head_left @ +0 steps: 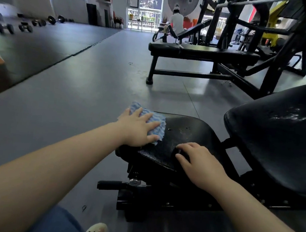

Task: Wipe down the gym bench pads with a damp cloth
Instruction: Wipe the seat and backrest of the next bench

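— Start at the left. What step is this?

— Wiping, by my reading. The left hand (138, 126) lies flat on the blue cloth (154, 122), fingers straight and slightly spread, palm pressing the cloth onto the far left corner of the seat pad (186, 132). Part of the cloth hangs past the pad's edge.

— So where is the cloth exactly?

— On that small black seat pad, under the left hand, at its left end. The middle of the pad shows a few wet-looking specks and a dull, textured surface.

— And the right hand?

— The right hand (200, 162) rests on the near right part of the same pad, fingers bent down over the surface with small gaps between them. It holds nothing; I judge it steadies the pad.

— What does the next move call for?

— Probably a sweep of the cloth rightward across the pad toward the right hand, which would have to lift clear. Further right, the large back pad (277, 139) carries streaky marks near its top and looks due for wiping too.

— Any containers? A bucket, a spray bottle?

— None that I can make out. Behind are a flat bench (203, 52), dumbbells (25, 27) on the floor at far left, and a seated person (176, 22) by the windows.
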A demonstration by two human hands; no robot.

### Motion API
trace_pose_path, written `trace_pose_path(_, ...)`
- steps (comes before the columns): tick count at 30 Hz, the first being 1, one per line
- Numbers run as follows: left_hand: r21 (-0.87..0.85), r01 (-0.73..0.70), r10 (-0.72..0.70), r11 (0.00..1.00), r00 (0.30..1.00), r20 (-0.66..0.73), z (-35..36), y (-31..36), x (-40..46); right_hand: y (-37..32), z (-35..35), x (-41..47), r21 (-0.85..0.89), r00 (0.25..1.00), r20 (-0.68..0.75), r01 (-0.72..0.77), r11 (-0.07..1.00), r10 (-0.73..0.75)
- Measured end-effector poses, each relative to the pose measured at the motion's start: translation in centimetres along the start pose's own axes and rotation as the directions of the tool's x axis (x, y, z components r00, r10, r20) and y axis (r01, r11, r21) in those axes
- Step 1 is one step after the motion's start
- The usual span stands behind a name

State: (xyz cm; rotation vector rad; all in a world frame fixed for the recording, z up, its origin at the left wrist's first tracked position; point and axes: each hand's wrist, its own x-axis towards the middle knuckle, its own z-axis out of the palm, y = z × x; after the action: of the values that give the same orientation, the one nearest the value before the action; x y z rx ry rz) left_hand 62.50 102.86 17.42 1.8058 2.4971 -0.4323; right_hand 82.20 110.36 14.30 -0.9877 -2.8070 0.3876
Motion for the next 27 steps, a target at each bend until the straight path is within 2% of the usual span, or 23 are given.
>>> trace_pose_path(7,-0.052,0.123,-0.121,0.991,0.992,0.035,-1.1,0.2,5.1,0.9,0.4,-0.2,0.103,0.999,-0.013,0.04,0.994,-0.039)
trace_pose_path(13,-0.081,0.109,-0.104,0.991,0.993,0.059,-1.6,0.3,7.5,1.2,0.2,-0.2,0.147,0.999,0.012,0.049,0.988,-0.051)
trace_pose_path(23,0.026,-0.064,0.063,0.998,0.997,0.043,-0.3,2.3,0.2,1.2,-0.9,2.1,0.174,0.999,0.025,-0.031,0.984,0.027)
trace_pose_path(27,0.026,-0.024,0.024,0.999,1.0,-0.001,0.3,4.6,-3.4,1.0,-0.7,1.9,0.159,0.999,0.02,-0.035,0.987,0.032)
